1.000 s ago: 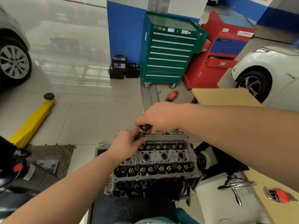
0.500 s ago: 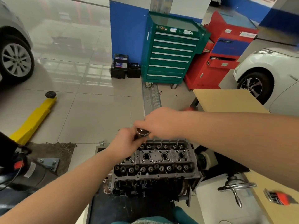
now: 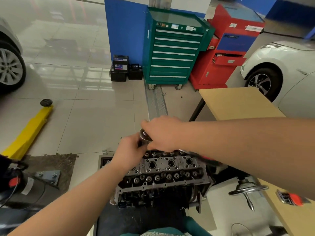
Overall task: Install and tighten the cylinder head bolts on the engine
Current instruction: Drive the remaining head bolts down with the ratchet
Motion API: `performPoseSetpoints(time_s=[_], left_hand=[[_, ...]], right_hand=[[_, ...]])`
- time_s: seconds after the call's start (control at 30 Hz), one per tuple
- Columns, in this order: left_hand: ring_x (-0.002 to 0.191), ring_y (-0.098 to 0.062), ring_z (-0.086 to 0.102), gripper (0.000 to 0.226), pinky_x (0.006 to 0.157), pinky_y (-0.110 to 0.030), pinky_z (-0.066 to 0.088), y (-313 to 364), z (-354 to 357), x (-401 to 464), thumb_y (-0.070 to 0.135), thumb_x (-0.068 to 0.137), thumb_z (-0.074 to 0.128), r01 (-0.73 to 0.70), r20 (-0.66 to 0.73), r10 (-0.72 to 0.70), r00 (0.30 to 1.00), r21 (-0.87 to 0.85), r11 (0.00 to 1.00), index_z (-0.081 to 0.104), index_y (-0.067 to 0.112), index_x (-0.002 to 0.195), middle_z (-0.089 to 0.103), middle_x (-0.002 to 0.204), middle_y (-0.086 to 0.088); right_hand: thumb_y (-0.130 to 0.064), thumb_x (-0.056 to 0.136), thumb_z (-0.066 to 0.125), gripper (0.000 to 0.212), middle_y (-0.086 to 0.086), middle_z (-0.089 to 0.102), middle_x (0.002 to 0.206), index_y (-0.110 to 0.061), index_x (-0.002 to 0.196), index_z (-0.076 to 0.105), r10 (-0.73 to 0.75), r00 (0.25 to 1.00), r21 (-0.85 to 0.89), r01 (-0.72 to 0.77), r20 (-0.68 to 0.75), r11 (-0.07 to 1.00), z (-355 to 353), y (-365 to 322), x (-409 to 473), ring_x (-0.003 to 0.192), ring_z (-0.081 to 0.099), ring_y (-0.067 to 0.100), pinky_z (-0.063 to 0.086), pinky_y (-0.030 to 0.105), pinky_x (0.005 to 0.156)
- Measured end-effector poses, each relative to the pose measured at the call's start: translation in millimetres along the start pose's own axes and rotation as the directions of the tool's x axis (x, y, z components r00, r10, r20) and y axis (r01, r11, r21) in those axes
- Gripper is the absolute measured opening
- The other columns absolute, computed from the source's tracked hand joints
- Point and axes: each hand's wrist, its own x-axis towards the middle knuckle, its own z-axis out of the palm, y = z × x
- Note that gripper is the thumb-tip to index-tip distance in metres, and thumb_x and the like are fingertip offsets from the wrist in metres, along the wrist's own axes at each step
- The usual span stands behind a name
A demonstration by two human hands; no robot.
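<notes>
The engine (image 3: 162,178) sits low in the middle of the view with its cylinder head (image 3: 168,169) facing up, rows of round holes and valve parts showing; both hands meet over the far left corner of that head. The left hand (image 3: 129,150) curls around the lower part of a metal ratchet tool (image 3: 144,136) standing just above the head's far edge; the right hand (image 3: 163,133) lies over the tool's round top from the right, fingers bent around it, so both hands are holding the tool. Whether a bolt sits under the tool cannot be told; the hands hide that spot. Beyond the engine stands a green tool cabinet (image 3: 172,48), with a red cabinet (image 3: 226,53) just right of it; right of the engine runs a tan worktop (image 3: 238,103), with a red and silver tool (image 3: 289,198) lying on its near part; left of the engine lies a yellow lift arm (image 3: 29,132) on the floor.
</notes>
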Motion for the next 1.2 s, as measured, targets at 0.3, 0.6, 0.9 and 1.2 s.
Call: performPoseSetpoints(time_s=[0.3,0.6,0.9,1.2], left_hand=[[0.065,-0.009,0.067,0.009,0.06,-0.022,0.05,-9,-17,9,0.018,0.094,0.076,-0.04,0.148,0.055,0.987,-0.106,0.994,0.07,0.024,0.092,0.074,0.077,0.001],[0.077,-0.005,0.071,0.015,0.068,-0.017,0.053,-4,-23,10,0.012,0.096,0.075,-0.096,0.208,0.112,0.972,-0.086,0.992,0.074,0.023,0.106,0.077,0.086,0.012],[0.064,0.0,0.065,0.01,0.06,-0.012,0.049,-9,-24,3,0.027,0.086,0.086,-0.001,0.118,0.034,0.992,-0.274,0.962,0.076,0.03,0.087,0.077,0.077,0.011],[0.053,-0.003,0.05,0.012,0.054,-0.018,0.041,-11,-20,6,0.029,0.088,0.084,-0.068,0.133,0.097,0.986,-0.208,0.976,0.075,0.024,0.081,0.068,0.065,0.002]], right_hand=[[-0.042,0.093,0.069,0.035,-0.008,0.044,0.072,-0.021,0.104,0.043,-0.259,0.96,-0.171,0.239,-0.107,0.956,-10,22,8,0.066,0.048,0.021,0.03,0.033,0.05],[-0.053,0.093,0.068,0.047,-0.01,0.045,0.076,-0.026,0.106,0.033,-0.041,0.999,0.063,0.042,-0.015,0.997,6,19,-9,0.069,0.051,0.018,0.033,0.033,0.051],[-0.054,0.084,0.078,0.046,-0.009,0.044,0.075,-0.021,0.106,0.054,-0.053,0.997,0.003,0.053,-0.047,0.999,-14,8,12,0.069,0.049,0.018,0.038,0.033,0.057],[-0.044,0.089,0.075,0.04,-0.012,0.04,0.074,-0.026,0.098,0.04,-0.155,0.987,-0.052,0.157,0.044,0.986,-16,14,8,0.064,0.042,0.013,0.032,0.031,0.053]])
